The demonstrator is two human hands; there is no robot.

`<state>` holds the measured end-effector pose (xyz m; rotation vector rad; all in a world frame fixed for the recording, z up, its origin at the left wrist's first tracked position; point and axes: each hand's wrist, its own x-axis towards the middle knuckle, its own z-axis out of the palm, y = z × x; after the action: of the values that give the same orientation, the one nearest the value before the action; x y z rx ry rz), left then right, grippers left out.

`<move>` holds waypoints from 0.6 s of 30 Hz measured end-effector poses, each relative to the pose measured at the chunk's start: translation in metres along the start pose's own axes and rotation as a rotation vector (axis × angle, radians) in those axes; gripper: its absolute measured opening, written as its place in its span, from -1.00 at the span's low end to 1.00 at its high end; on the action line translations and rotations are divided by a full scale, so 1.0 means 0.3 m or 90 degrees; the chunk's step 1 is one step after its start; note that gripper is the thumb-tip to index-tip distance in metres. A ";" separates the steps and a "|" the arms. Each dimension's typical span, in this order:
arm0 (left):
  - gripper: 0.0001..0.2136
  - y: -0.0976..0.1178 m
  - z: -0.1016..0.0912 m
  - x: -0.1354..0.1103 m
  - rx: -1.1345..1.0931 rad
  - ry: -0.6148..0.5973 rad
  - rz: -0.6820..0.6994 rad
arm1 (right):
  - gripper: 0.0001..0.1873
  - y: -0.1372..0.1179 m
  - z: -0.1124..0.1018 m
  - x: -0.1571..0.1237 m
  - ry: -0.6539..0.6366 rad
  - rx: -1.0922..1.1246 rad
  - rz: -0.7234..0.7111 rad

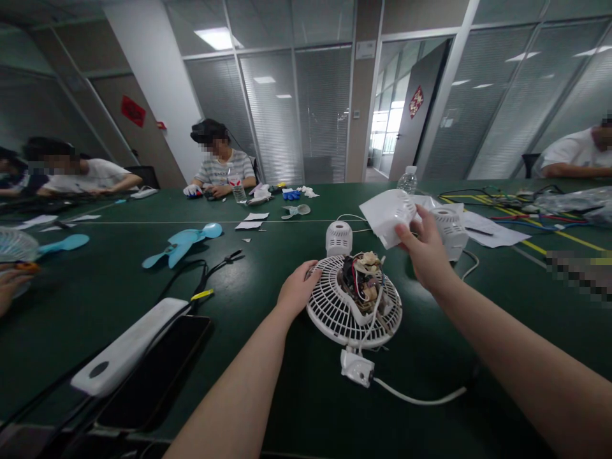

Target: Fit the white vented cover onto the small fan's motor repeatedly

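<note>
A white fan grille (329, 306) lies on the table with its motor and wiring (364, 280) exposed on top. My left hand (297, 292) grips the grille's left rim, fingers closed over the edge. Raised above the table to the right of the grille, my right hand (425, 245) pinches a white plastic fan housing (385, 217) with vent slots. Just behind the grille stands a white vented motor cover (339, 239). Another white vented cover (449, 226) is partly hidden behind my right hand. A white switch box (357, 368) with a cord sits in front of the grille.
To the left are blue fan blades (184, 242), a white power bank-like bar (131, 347), a black phone (155, 373) and cables. A bottle (408, 180), paper sheets (497, 229) and coloured wires (521, 217) lie farther off. Co-workers (222, 166) sit around the table.
</note>
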<state>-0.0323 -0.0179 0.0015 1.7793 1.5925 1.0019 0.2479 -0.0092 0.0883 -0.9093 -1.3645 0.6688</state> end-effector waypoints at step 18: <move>-0.62 -0.024 0.014 0.003 -0.056 0.005 0.005 | -0.55 0.034 -0.032 -0.186 0.034 0.184 0.183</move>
<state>-0.0330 -0.0156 -0.0063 1.7247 1.5237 1.0682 0.2521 -0.0526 0.0509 -0.8890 -1.0639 1.0258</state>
